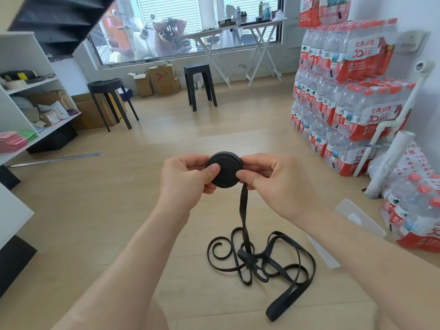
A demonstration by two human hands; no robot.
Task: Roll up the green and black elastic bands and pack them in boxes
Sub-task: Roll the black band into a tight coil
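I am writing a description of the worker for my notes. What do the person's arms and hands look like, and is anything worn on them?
The left forearm and right forearm are bare as far as the frame shows, no sleeves in view. The left hand and right hand wear no gloves; no ring, watch or bracelet shows. The visible thumbnails are short and unpainted.

roll [225, 169] between left hand [188, 179] and right hand [273, 182] | loose band [273, 265] on floor [166, 144] below

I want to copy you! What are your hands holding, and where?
The left hand and right hand pinch the black band coil by its opposite edges, thumbs on its face.
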